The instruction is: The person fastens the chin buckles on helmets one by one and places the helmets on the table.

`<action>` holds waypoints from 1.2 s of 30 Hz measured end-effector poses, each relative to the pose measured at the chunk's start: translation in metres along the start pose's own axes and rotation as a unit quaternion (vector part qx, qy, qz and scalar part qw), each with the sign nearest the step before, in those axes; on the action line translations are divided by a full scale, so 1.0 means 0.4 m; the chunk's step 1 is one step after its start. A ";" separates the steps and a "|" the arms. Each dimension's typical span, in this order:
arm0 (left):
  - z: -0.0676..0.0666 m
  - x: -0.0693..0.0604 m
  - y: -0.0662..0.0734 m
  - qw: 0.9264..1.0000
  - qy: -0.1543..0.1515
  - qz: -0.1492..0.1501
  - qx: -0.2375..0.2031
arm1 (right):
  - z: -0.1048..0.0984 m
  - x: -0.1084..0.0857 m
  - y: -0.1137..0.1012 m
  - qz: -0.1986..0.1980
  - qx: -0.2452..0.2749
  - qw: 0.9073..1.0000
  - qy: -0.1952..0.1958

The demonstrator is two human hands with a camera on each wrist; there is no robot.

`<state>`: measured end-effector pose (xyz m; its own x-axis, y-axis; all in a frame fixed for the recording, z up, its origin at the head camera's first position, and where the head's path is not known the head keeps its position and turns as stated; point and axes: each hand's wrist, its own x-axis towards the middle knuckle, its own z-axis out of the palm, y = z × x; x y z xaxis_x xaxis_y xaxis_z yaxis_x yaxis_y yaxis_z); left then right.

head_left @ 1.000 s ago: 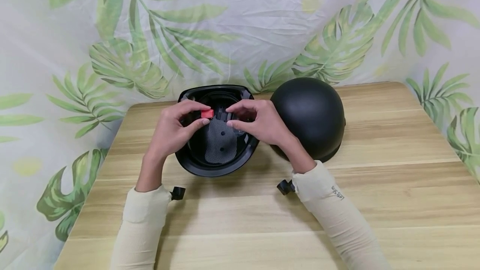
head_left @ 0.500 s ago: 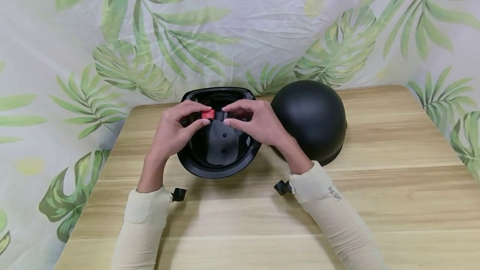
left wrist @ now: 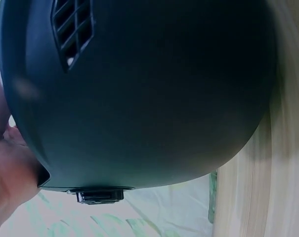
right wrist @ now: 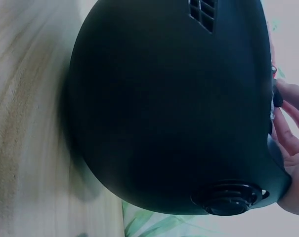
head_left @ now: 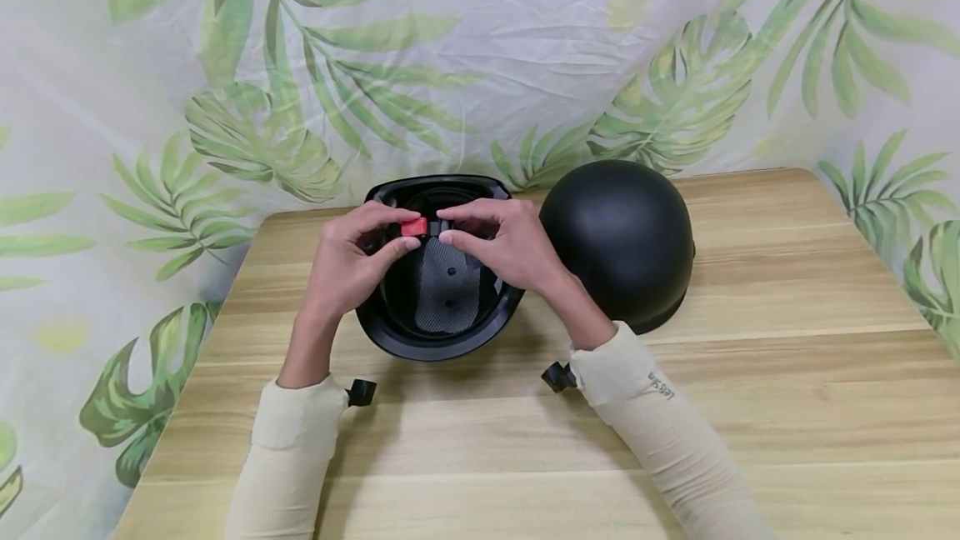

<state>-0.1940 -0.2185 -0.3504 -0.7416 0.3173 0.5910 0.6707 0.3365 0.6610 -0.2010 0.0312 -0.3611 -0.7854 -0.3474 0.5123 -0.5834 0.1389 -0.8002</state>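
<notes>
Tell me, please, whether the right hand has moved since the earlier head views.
Yes: judged against the dome-up helmet on the table, the right hand has moved slightly leftward in the head view, toward the red buckle.

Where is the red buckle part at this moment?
In the head view, the left hand pinches the red buckle part over the upturned helmet, left of the black buckle part.
</notes>
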 end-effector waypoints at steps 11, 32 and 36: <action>0.009 -0.001 0.006 1.000 0.009 0.002 -0.002 | 0.005 -0.001 0.000 -0.001 -0.017 1.000 0.010; -0.020 -0.006 0.016 0.996 -0.029 -0.059 -0.064 | -0.008 0.000 0.000 0.032 0.027 0.999 -0.007; -0.020 -0.006 0.013 0.997 -0.024 -0.050 -0.055 | -0.007 -0.001 0.000 0.036 0.027 0.999 -0.003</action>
<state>-0.1889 -0.2244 -0.3447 -0.8013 0.3306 0.4987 0.5866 0.2699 0.7636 -0.2012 0.0338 -0.3605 -0.8238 -0.3431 0.4512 -0.5130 0.1129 -0.8509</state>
